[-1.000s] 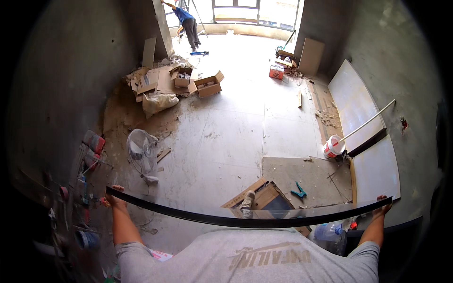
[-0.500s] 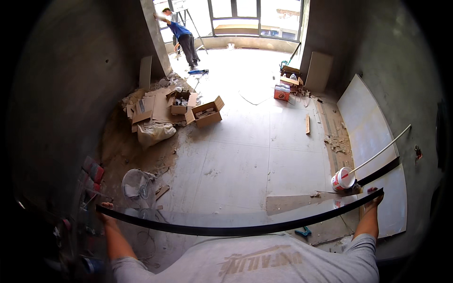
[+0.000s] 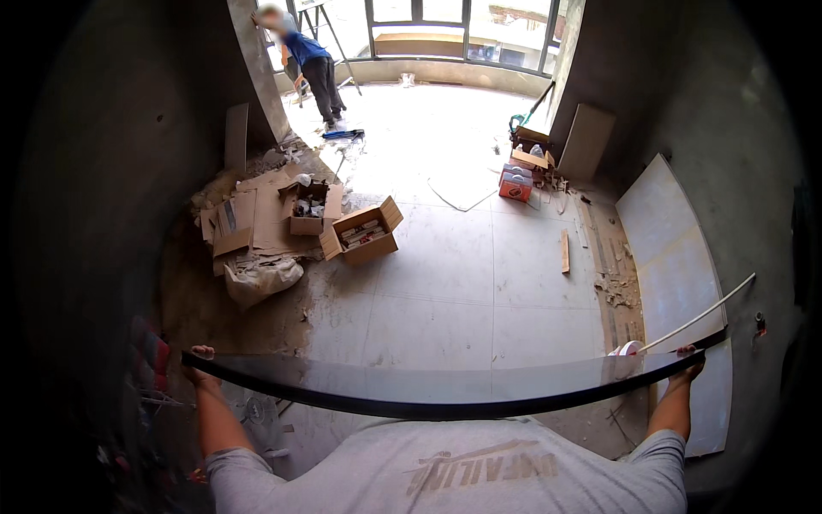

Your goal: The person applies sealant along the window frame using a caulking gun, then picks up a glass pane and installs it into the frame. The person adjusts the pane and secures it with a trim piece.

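Observation:
A wide glass panel (image 3: 428, 405) with a black frame edge spans the space before my chest. Its clear sheet shows the floor through it. At its left end my left hand (image 3: 202, 368) is wrapped round the frame, fingertips showing over the top. The right end is gripped the same way by my right hand (image 3: 687, 368). Both arms are spread wide, and the panel is held roughly level off the floor. Its far lower part is hard to make out against the floor.
Open cardboard boxes (image 3: 364, 233) and flattened cardboard (image 3: 261, 214) lie ahead left, with a white sack (image 3: 261, 281). Red boxes (image 3: 516, 182) stand far right. Pale boards (image 3: 672, 248) lean on the right wall, near a pole (image 3: 702, 313). A co-worker (image 3: 312, 64) leans at the far-left wall.
The view has moved forward, so floor things appear closer. The panel now hides most of the white bucket at right. Both hands keep hold of the panel, its edge slightly higher in view.

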The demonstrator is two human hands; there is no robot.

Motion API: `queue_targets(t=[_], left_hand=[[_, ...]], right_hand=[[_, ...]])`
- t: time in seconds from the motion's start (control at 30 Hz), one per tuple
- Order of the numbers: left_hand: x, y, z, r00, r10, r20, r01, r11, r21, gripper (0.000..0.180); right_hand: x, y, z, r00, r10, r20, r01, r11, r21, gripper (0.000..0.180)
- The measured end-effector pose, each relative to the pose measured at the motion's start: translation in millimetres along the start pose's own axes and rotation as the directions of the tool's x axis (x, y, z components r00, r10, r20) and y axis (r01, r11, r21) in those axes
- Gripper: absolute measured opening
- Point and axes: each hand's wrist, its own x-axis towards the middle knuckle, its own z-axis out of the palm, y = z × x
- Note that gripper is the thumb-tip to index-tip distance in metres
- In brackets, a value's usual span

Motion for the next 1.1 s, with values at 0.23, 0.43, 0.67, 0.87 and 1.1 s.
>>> queue_targets(t=[0.23, 0.43, 0.67, 0.87, 1.1], left_hand=[[151.7, -131.8, 140.5, 0.995, -0.098, -0.032, 0.099, 0.995, 0.006, 0.051], [234.8, -197.0, 280.3, 0.986, -0.078, 0.145, 0.072, 0.996, 0.047, 0.046], [335.5, -288.6, 408.2, 0.998, -0.060, -0.011, 0.060, 0.995, 0.076, 0.047], [483.2, -386.5, 491.1, 0.985, -0.105, -0.137, 0.120, 0.987, 0.107, 0.049], [663.7, -482.9, 592.8, 0.992, -0.077, 0.099, 0.079, 0.997, -0.015, 0.046]], right_hand=[[91.8, 88.5, 65.9, 0.992, -0.101, -0.079, 0.095, 0.992, -0.078, 0.033], [210.1, 149.6, 145.7, 0.998, 0.000, -0.067, 0.001, 1.000, 0.009, 0.028], [320.8, 211.5, 289.1, 0.998, -0.046, 0.051, 0.046, 0.999, -0.007, 0.031], [373.4, 290.8, 441.6, 0.990, -0.075, -0.123, 0.066, 0.995, -0.078, 0.031], [426.1, 338.1, 578.8, 0.970, -0.217, -0.110, 0.201, 0.970, -0.138, 0.031]])
